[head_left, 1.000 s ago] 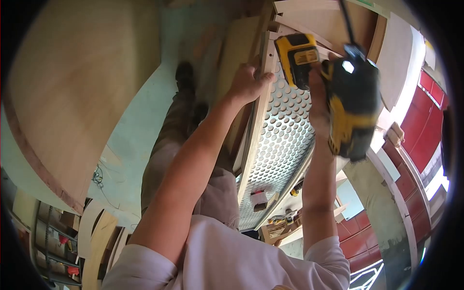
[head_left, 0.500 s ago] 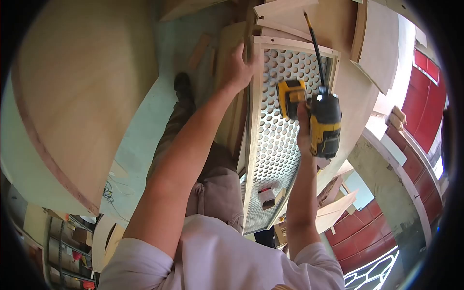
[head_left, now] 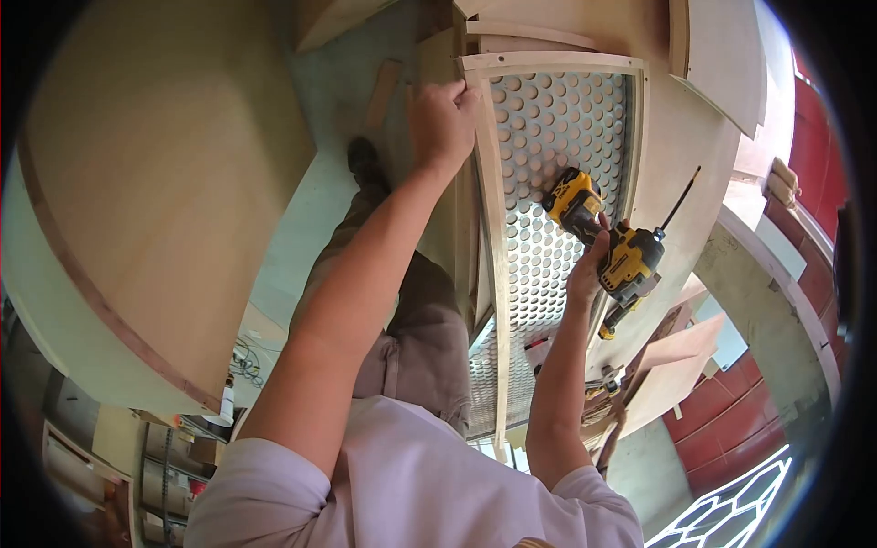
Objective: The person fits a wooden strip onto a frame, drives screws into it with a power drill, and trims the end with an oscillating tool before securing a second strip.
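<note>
My right hand [head_left: 587, 265] is wrapped around the grip of a yellow and black cordless impact driver [head_left: 630, 260]. Its long thin bit points up and to the right, away from the panel. Beneath the tool lies a metal panel with round holes [head_left: 530, 137], set in a pale wooden frame [head_left: 494, 210]. At the frame's upper left corner, my left hand [head_left: 443, 128] is closed, fingers curled together against the edge. Whatever those fingers may hold is hidden or too small to see.
Plywood sheets [head_left: 713, 68] lie beyond the frame on the right. A large curved plywood piece [head_left: 164, 183] fills the left side. Loose cables [head_left: 245, 361] and a wood strip [head_left: 384, 91] lie on the floor. Wood offcuts [head_left: 676, 365] are piled at lower right.
The impact driver has swung down and right, its bit turning from pointing up to pointing up-right. My left hand has gone from spread on the frame edge to curled fingers.
</note>
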Tool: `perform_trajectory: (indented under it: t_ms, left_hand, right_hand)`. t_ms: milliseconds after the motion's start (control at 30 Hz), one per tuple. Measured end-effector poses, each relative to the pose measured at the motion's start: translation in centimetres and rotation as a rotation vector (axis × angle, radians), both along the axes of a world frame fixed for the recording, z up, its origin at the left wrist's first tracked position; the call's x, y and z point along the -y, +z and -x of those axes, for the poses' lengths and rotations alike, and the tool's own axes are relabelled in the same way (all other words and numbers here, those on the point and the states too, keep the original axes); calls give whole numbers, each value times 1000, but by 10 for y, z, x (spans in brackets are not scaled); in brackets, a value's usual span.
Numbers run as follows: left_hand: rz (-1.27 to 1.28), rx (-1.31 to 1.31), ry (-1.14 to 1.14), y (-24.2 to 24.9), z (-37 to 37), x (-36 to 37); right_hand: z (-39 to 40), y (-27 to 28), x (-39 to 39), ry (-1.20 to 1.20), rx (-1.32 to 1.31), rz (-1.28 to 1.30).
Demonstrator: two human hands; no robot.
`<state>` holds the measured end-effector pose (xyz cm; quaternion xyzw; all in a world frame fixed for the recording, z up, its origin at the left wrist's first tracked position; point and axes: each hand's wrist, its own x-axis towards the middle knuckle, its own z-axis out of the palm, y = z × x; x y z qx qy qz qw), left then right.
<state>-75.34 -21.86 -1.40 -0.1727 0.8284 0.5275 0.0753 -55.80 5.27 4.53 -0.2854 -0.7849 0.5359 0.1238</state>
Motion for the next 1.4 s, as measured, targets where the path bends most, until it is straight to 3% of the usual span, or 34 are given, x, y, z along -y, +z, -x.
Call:
perform_trajectory:
  t_ms: [33, 100, 267, 300, 333, 367, 400, 433, 500, 667, 933, 1033, 1400]
  left_hand:
    - [44, -98, 21, 0, -2, -1]
    - [53, 47, -93, 3, 9, 3]
    - [168, 142, -233, -2, 20, 8]
    - [182, 119, -225, -5, 16, 7]
    - [177, 129, -240, -3, 12, 6]
    - [171, 139, -256, 0, 6, 4]
    - [162, 154, -275, 2, -2, 2]
    - [131, 163, -285, 1, -16, -1]
    - [62, 188, -293, -2, -46, -6]
    - [121, 246, -377, 9, -106, -25]
    - [172, 339, -441, -7, -111, -40]
    - [275, 308, -523, 5, -108, -41]
    - [60, 447, -405, 0, -102, -44]
  right_hand:
    - [-1, 0, -1, -41, -10, 6]
    - [1, 7, -6, 52, 109, -133]
    - [-2, 11, 11, -20, 174, -74]
    - [-28, -14, -6, -15, 273, -166]
    - [-32, 2, 18, -92, 479, -247]
    - [-54, -15, 34, -142, 177, -223]
    - [-84, -14, 36, 23, 409, -285]
    - [-125, -27, 47, 5, 479, -163]
    - [-191, -23, 68, 279, 504, -419]
    - [-260, -12, 75, 262, 514, -597]
    - [-263, -27, 70, 283, 418, -701]
    - [-266, -27, 68, 272, 507, -627]
    - [-246, -28, 72, 256, 535, -585]
